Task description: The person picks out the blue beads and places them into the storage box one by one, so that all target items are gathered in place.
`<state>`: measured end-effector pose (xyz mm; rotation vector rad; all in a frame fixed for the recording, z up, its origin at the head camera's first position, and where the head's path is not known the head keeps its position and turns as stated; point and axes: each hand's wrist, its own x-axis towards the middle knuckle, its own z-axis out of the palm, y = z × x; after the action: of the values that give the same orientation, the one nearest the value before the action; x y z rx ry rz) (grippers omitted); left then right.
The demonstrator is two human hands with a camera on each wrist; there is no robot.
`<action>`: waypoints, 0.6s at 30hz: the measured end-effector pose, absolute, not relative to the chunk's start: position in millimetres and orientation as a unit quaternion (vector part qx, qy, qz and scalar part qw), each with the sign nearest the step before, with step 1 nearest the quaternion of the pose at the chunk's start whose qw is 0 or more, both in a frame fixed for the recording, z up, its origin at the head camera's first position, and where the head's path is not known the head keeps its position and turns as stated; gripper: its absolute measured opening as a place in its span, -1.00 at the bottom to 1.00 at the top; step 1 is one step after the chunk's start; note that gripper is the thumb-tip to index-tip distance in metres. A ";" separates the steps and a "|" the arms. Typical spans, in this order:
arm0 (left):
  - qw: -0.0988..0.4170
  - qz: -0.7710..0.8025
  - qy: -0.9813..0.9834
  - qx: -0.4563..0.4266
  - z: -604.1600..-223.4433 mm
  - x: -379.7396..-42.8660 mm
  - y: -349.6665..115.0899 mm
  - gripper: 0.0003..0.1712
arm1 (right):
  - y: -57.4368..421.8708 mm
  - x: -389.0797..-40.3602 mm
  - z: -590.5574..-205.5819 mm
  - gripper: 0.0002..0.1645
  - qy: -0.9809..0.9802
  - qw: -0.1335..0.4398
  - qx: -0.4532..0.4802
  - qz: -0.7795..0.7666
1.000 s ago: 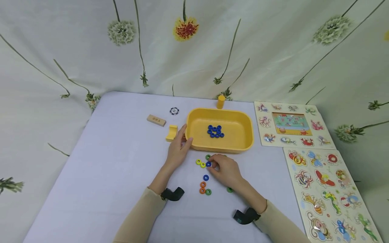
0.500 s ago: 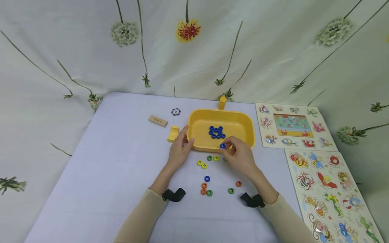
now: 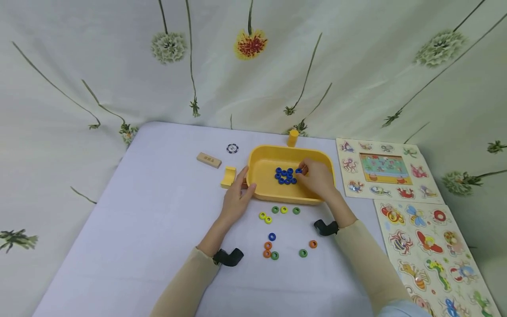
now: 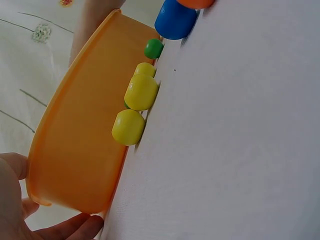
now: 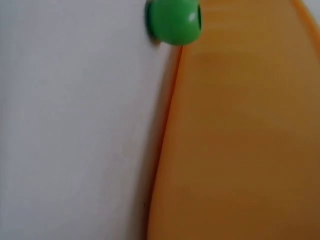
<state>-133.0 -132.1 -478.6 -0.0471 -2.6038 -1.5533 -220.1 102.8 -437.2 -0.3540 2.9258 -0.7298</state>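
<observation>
My right hand (image 3: 318, 178) reaches over the near rim of a yellow tray (image 3: 261, 193) and pinches a blue bead (image 3: 299, 171) above its floor. Just left of that bead lies a group of several blue beads (image 3: 284, 173) inside the tray. At the tray's left end my left hand (image 3: 235, 200) holds the corner. The left wrist view shows its thumb (image 4: 15, 164) at the rim and fingers (image 4: 75, 229) low against the end wall. The right wrist view shows the tray's outer wall (image 5: 240, 140) and a green bead (image 5: 176, 21), while the hand itself is out of frame.
In front of the tray lie yellow beads (image 3: 268, 220), green beads (image 3: 296, 211), orange beads (image 3: 267, 245) and a single blue bead (image 3: 272, 237). Around it are a wooden block (image 3: 209, 160), a poker chip (image 3: 232, 148), a yellow cylinder (image 3: 292, 138), a yellow arch-shaped block (image 3: 228, 177) and picture puzzle boards (image 3: 380, 190).
My right hand has carried the blue bead from the table in front, over the near rim and into the tray beside the other blue ones. My left hand stays at the tray's left end.
</observation>
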 end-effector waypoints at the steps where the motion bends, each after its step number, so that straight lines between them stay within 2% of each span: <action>1: 0.054 -0.511 -0.858 -0.016 -478.9 -133.1 -132.2 -0.34 | 101.2 -222.2 -439.0 -0.73 0.963 0.060 -0.117 -0.235; 10: 0.060 -0.513 -0.856 -0.016 -478.1 -132.4 -132.6 -0.33 | 98.3 -225.7 -440.9 -0.74 0.960 0.104 -0.136 -0.223; 13: 0.056 -0.510 -0.858 -0.017 -479.5 -132.9 -132.3 -0.33 | 103.6 -217.7 -435.6 -0.71 0.961 0.076 -0.131 -0.232; 18: 0.062 -0.507 -0.859 -0.022 -479.4 -133.5 -133.1 -0.33 | 114.6 -195.0 -422.5 -0.69 0.951 -0.024 -0.135 -0.279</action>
<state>-133.5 -133.1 -479.4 -0.0665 -2.5984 -1.5336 -195.0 114.6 -422.5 -0.4302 3.0317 -0.8897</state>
